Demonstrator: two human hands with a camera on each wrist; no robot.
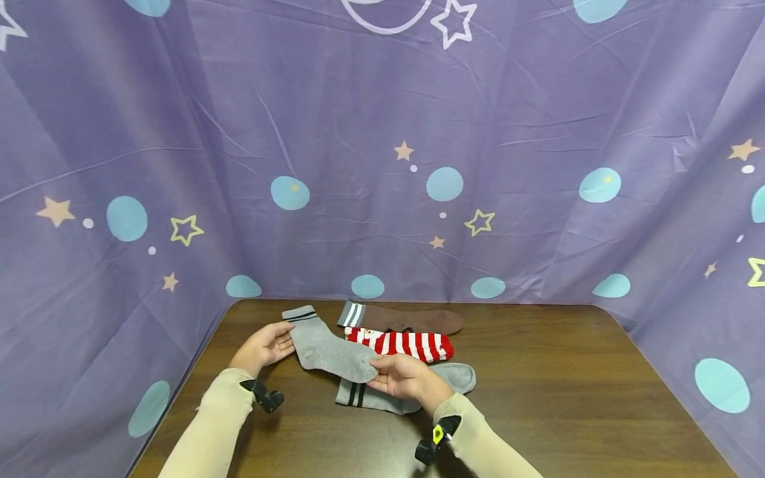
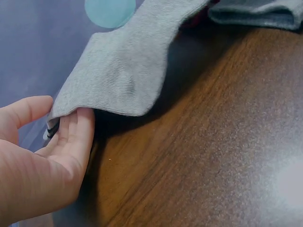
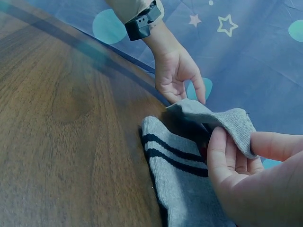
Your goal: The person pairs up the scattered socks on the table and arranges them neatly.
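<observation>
A light grey ankle sock (image 1: 335,352) with dark stripes at its cuff is held up over the table between both hands. My left hand (image 1: 269,345) holds it near the cuff, its fingers under the fabric and its thumb at the edge, as the left wrist view shows. At the toe end, my right hand (image 1: 406,378) pinches the sock between thumb and fingers. Below the right hand lies a second grey sock (image 3: 177,165), with two black stripes by its opening and partly hidden by that hand. In the right wrist view the held sock (image 3: 236,125) sags between the hands.
Behind the second grey sock lie a red-and-white striped sock (image 1: 412,345) and a brown sock (image 1: 412,320) with a grey, white-striped cuff. All rest on a dark wooden table (image 1: 568,385). A purple patterned curtain (image 1: 370,133) stands along its back and sides.
</observation>
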